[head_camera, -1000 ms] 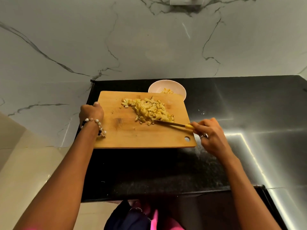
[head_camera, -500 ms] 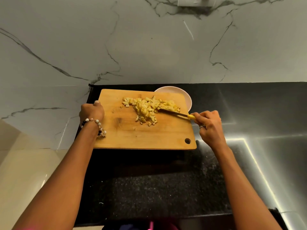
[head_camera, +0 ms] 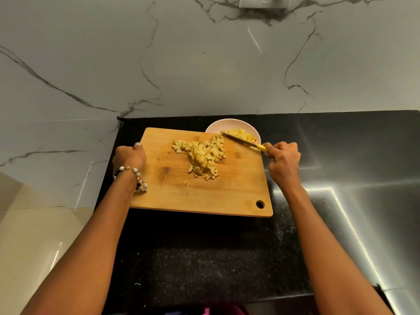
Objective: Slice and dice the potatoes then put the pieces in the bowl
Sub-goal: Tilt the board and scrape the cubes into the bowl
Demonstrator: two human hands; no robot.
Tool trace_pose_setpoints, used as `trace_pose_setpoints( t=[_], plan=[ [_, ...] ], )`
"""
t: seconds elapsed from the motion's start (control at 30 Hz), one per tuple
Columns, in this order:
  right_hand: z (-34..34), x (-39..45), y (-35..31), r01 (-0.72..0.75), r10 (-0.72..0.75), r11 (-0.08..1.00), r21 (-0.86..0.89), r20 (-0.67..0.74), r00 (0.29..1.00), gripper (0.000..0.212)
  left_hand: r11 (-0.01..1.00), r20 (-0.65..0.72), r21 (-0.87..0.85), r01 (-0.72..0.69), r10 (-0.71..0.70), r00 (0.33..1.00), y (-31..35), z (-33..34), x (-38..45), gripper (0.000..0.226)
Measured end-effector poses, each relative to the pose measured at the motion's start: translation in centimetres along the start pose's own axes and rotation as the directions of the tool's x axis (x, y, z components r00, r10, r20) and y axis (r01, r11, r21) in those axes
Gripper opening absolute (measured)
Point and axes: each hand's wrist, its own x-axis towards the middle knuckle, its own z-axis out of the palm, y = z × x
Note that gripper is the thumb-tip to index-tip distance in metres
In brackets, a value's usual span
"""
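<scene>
Scraping diced potato from board to bowl.

We grip the left edge of the rectangular wooden cutting board (head_camera: 204, 189) with our left hand (head_camera: 129, 156), holding its far corner over the round white bowl (head_camera: 213, 128) on the black stone desk (head_camera: 341, 144). Our right hand (head_camera: 284, 162) clasps the yellow-handled knife (head_camera: 242, 141), blade over the bowl. Most pale yellow potato cubes (head_camera: 202, 155) lie mid-board; some are in the bowl. We recommend short, flat blade strokes to limit spillage.

We are in a home kitchen: a speckled black stone countertop (head_camera: 204, 258) meets a white marble-veined backsplash (head_camera: 204, 64), and a rectangular wooden cutting board (head_camera: 172, 196) with diced yellow potato (head_camera: 204, 155) sits beside a small white bowl (head_camera: 216, 127).
</scene>
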Motion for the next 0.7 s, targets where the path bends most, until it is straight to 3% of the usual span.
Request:
trace_pose_setpoints(
  t=[0.13,0.27,0.43,0.6,0.7],
  plan=[
    [0.1,0.5,-0.2,-0.054,0.054,0.998,-0.024,-0.013,0.998,0.020,1.000,0.018,-0.010,0.001,-0.001,1.000,0.0,0.0,-0.1,0.039],
    [-0.8,0.6,-0.6,-0.084,0.086,0.995,0.059,-0.034,0.996,0.019,1.000,0.031,-0.018,0.008,-0.007,0.999,0.0,-0.1,-0.2,0.038],
    [-3.8,-1.5,-2.1,0.038,-0.025,0.977,0.208,-0.066,0.998,0.029,0.999,0.036,-0.038,0.033,-0.032,0.999,-0.1,-0.3,-0.1,0.034],
    [-6.2,-5.0,-3.5,0.189,-0.198,0.941,0.281,0.001,0.980,0.031,0.998,0.041,-0.032,0.047,-0.046,0.998,-0.1,-0.6,-0.3,0.028],
    [-6.0,-6.4,-2.5,0.171,-0.168,0.962,0.213,-0.032,0.985,0.032,0.999,0.030,-0.014,0.040,-0.040,0.999,-0.3,-0.9,-0.2,0.024]
  ],
)
